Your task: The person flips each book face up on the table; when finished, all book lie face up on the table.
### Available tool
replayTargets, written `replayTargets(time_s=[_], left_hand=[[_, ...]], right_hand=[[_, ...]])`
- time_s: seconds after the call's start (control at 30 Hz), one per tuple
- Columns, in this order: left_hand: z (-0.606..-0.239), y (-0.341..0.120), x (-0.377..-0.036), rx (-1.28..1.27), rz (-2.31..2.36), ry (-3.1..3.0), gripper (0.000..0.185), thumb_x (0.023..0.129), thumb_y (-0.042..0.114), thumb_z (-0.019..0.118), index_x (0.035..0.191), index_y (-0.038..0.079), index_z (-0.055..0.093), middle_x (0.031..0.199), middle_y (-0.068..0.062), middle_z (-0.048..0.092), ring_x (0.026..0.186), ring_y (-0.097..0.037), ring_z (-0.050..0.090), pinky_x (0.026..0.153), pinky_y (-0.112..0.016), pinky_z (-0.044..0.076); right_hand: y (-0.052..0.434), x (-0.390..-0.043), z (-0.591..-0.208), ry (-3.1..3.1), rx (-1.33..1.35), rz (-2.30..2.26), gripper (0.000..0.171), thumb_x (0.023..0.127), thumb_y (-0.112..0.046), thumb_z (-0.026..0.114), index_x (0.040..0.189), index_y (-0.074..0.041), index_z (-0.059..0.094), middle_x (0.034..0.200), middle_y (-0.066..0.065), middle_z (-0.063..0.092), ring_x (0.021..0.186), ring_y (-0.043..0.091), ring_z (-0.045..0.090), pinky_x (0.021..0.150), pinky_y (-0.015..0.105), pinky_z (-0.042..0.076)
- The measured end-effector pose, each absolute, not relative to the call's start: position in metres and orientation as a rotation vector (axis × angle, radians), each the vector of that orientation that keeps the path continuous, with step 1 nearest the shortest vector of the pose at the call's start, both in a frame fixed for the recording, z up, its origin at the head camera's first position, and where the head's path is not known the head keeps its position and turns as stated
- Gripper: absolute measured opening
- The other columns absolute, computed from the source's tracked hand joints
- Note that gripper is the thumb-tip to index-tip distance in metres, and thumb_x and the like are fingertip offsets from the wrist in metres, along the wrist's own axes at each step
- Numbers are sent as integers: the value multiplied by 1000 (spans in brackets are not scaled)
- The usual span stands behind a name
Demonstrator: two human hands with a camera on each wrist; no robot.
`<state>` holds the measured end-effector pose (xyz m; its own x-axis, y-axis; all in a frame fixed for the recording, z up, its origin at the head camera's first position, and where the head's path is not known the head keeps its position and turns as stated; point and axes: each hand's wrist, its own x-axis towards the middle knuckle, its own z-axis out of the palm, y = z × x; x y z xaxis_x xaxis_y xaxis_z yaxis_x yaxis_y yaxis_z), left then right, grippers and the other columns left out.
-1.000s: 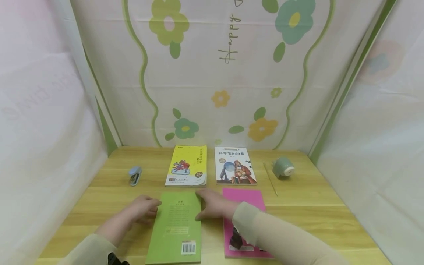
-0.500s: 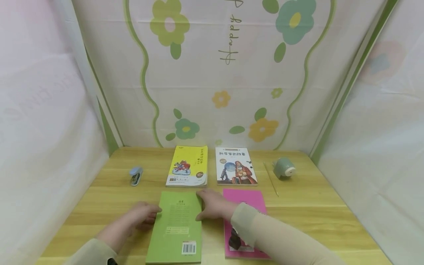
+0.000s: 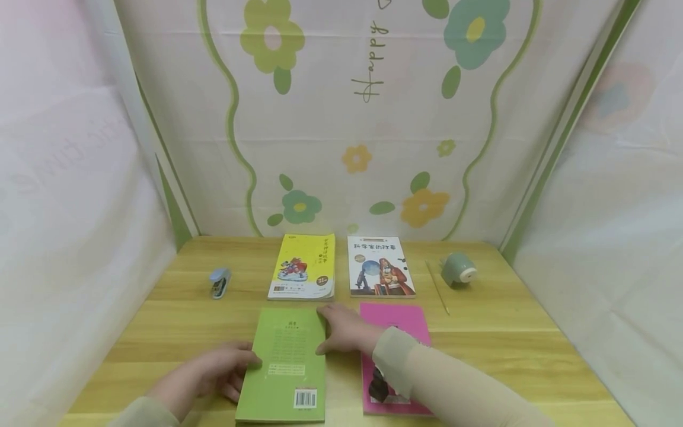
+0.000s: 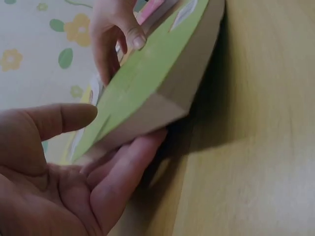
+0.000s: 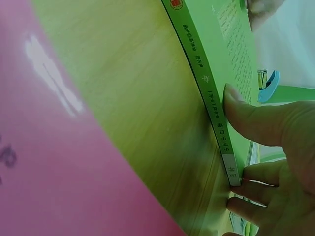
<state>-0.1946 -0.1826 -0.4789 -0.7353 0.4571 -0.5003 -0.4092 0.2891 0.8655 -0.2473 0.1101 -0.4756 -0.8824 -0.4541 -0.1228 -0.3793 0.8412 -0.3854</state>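
Moving left hand: the left hand (image 3: 221, 367) has slid nearer along the left edge of the green book (image 3: 283, 385) over the last second, and its thumb now comes over the cover edge.
Left grasp: thumb above and fingers tucked under the edge, so it's pinching the green book.
Right hand: the right hand (image 3: 347, 329) hasn't budged, gripping the far right part with thumb on the cover by the spine and fingers round the corner.
Green book: one, lying at the near centre of the wooden table (image 3: 491, 356), barcode side up, much where it was.
Books in all: four, set two by two; the green book near left, a pink book (image 3: 397, 320) near right, partly under the right sleeve (image 3: 459, 379), a yellow book (image 3: 302, 267) far left and a white book (image 3: 380, 267) far right.
Stationery: one pale blue stapler (image 3: 219, 283) at the left, one pencil (image 3: 437, 287) and one grey-green pencil sharpener (image 3: 457, 270) at the right.
Backdrop: flowered cloth (image 3: 320, 124) at the far side.
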Motion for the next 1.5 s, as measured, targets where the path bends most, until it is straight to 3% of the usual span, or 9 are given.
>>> replayTargets(time_s=[0.1,0.2,0.43,0.63,0.9,1.1,1.23,1.33,1.5], left_hand=[[-480,-189,-194,102,1519,1754,51,93,16,60,137,-4,46,94,-20,71,69,-23,70,60,-34,60],[-480,-193,-194,121,1514,1716,69,92,14,63,148,-7,28,96,-21,71,68,-21,70,59,-31,60],[-480,-193,-194,118,1559,1713,92,89,13,66,152,-10,3,95,-21,71,64,-17,67,56,-25,56],[-481,-190,-195,113,1584,1737,91,90,12,66,151,-10,3,92,-20,71,61,-15,64,54,-24,54],[-484,-188,-201,185,1645,1733,90,92,11,63,152,-8,0,93,-21,71,64,-18,65,54,-25,53],[-474,-187,-213,282,1626,1780,79,93,12,62,152,-6,13,93,-21,71,66,-21,68,54,-27,54],[-464,-182,-223,320,1604,1832,77,94,13,62,153,-4,17,92,-20,72,65,-21,67,54,-28,54],[-457,-177,-231,346,1603,1848,76,94,13,62,153,-2,18,94,-21,72,65,-22,67,53,-29,54],[-450,-170,-241,415,1623,1808,70,95,10,59,154,2,22,104,-22,71,74,-30,71,56,-33,57]], right_hand=[[110,-247,-476,2812,-646,-526,99,65,-45,89,145,-4,47,145,10,49,134,28,43,112,42,34],[109,-247,-476,2810,-646,-532,99,65,-44,89,145,-4,46,145,10,49,134,28,43,112,42,34],[110,-246,-474,2802,-620,-575,99,65,-44,90,145,-4,46,145,11,49,133,29,43,111,43,35],[112,-248,-477,2786,-586,-671,98,64,-39,91,144,-3,47,145,11,49,133,29,44,112,44,34],[125,-261,-475,2604,-512,-1148,79,72,-14,85,142,-3,49,142,15,50,129,37,47,107,52,39],[138,-278,-466,2534,-486,-1418,54,81,-9,78,131,-4,59,109,10,65,98,27,63,84,43,55],[146,-284,-460,2419,-405,-1597,46,87,-6,72,132,-5,59,89,11,62,77,38,64,71,49,58],[153,-288,-455,2281,-334,-1738,47,90,-5,68,135,-4,56,85,14,61,70,43,64,70,57,57],[164,-292,-448,2152,-307,-1861,47,92,-8,66,138,-10,55,87,12,58,62,25,58,69,54,58]])
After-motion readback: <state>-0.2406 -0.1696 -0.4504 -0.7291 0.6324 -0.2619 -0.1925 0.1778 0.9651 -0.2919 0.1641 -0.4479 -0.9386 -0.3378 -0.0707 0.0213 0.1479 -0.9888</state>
